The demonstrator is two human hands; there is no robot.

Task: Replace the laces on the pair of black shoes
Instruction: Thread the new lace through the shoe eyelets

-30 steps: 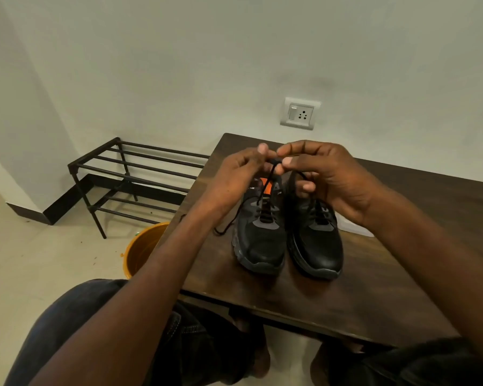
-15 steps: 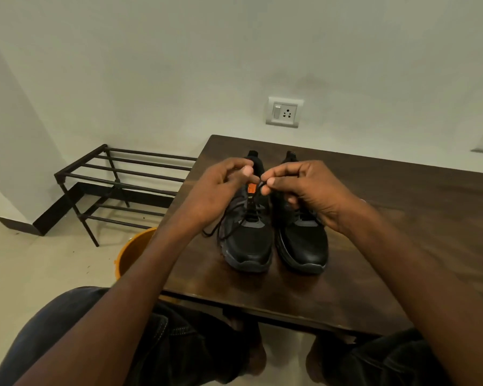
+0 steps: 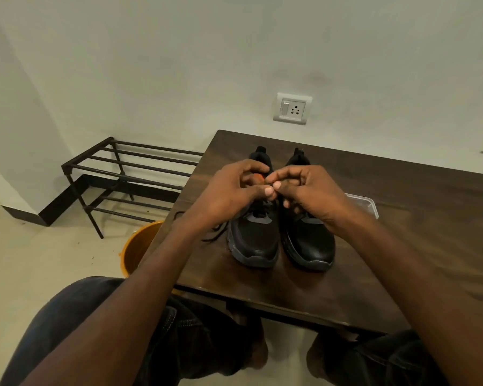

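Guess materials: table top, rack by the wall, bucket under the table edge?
Table: likely wood or wood-look laminate, dark brown with visible grain, low sheen. Rack: probably metal, thin dark round bars, matte. Bucket: looks like plastic, uniform orange, smooth thin rim.

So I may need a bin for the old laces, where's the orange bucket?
In the head view, the orange bucket stands on the floor left of the table, below the shoe rack.
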